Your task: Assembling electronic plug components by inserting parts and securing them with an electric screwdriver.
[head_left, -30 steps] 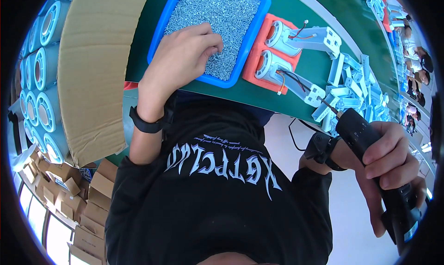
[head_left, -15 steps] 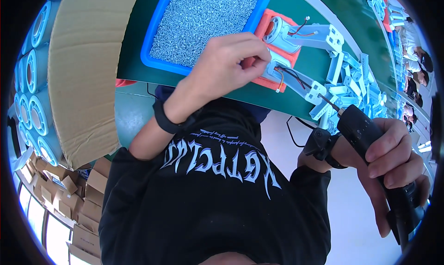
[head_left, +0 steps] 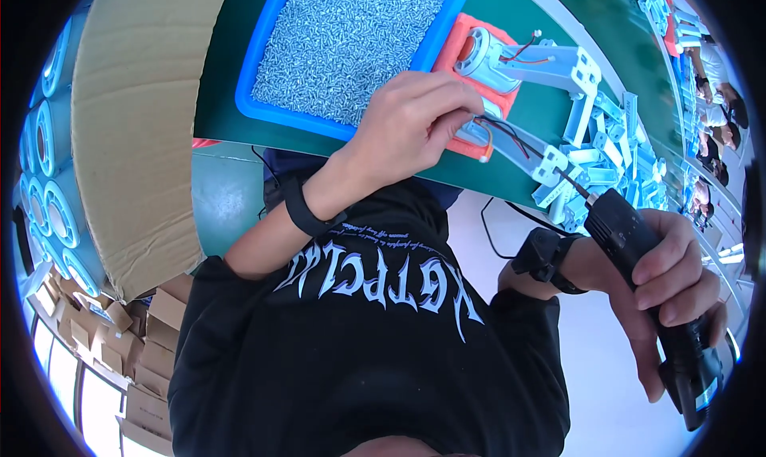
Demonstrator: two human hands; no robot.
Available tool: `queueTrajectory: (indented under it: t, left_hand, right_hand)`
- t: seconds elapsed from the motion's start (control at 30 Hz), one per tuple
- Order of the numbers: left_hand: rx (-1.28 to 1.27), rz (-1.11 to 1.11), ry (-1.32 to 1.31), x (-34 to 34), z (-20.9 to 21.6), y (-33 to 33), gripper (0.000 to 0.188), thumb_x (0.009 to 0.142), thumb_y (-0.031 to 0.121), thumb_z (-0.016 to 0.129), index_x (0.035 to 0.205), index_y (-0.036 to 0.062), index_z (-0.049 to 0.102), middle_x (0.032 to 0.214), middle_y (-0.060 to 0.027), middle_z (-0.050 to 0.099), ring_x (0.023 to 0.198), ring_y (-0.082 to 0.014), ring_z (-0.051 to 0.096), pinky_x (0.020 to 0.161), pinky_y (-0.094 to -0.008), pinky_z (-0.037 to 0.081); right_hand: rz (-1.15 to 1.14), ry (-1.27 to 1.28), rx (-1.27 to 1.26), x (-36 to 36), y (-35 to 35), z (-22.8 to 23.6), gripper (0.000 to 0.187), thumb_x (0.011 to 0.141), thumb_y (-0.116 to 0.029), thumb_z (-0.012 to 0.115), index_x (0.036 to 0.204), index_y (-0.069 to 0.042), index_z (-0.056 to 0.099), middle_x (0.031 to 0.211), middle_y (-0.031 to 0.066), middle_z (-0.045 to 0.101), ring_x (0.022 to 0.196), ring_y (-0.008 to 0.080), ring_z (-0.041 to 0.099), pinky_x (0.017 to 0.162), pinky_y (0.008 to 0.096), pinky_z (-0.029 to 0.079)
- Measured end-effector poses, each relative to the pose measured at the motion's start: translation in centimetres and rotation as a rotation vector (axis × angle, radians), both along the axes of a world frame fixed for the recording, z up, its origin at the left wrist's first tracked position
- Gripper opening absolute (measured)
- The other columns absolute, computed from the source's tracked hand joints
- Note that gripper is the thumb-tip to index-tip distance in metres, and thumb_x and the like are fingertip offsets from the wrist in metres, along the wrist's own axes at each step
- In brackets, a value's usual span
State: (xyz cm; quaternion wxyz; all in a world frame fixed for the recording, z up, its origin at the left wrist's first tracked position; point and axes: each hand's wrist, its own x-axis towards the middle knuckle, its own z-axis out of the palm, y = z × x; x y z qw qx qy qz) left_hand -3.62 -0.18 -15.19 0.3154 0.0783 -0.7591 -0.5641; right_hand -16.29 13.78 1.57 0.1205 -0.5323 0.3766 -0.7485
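Note:
My left hand (head_left: 416,126) is closed in a pinch over the round base of the nearer white plastic arm part (head_left: 519,150); whatever is between the fingertips is hidden. Dark, red and yellow wires (head_left: 499,126) come out beside those fingertips. My right hand (head_left: 678,269) is wrapped around a black electric screwdriver (head_left: 626,229). Its thin bit slants up to the bracket end of the nearer part; whether the tip sits in a hole, I cannot tell. A second white arm part (head_left: 550,62) lies just beyond, on an orange-red holder (head_left: 501,96).
A blue tray (head_left: 249,82) full of small metal screws stands left of the holder on the green table (head_left: 630,46). Loose white plastic pieces (head_left: 602,150) are heaped at the right. A cardboard sheet (head_left: 144,130) and stacked round-ended parts (head_left: 60,209) rise at the left. People (head_left: 714,90) sit far right.
My left hand has moved right and slightly down, its fingertips now closer to the wires on the nearer part. The screwdriver has shifted slightly, its bit still by the bracket end.

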Motion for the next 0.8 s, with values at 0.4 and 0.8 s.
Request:
queueTrajectory:
  t: [0.4,0.8]
  left_hand:
    - [0.390,-0.122,0.157,0.9,1.4,0.4,0.017,0.074,-0.010,0.063,0.087,-0.0001,0.069,0.085,-0.0099,0.067,0.077,-0.0172,0.065,0.065,-0.0247,0.054]
    - [0.290,-0.245,0.162,0.8,1.8,-0.3,0.011,0.076,-0.007,0.064,0.085,-0.0011,0.069,0.084,-0.0106,0.067,0.074,-0.0182,0.066,0.063,-0.0253,0.053]
  right_hand:
    - [0.120,-0.188,-0.287,-2.2,2.2,2.6,0.040,0.069,-0.043,0.077,0.090,-0.014,0.059,0.069,0.0000,0.064,0.052,0.0121,0.063,0.053,0.0214,0.056]
    - [0.236,-0.081,-0.185,-3.2,2.6,3.4,0.036,0.070,-0.039,0.077,0.086,-0.012,0.059,0.070,0.0014,0.064,0.053,0.0145,0.065,0.054,0.0232,0.057]
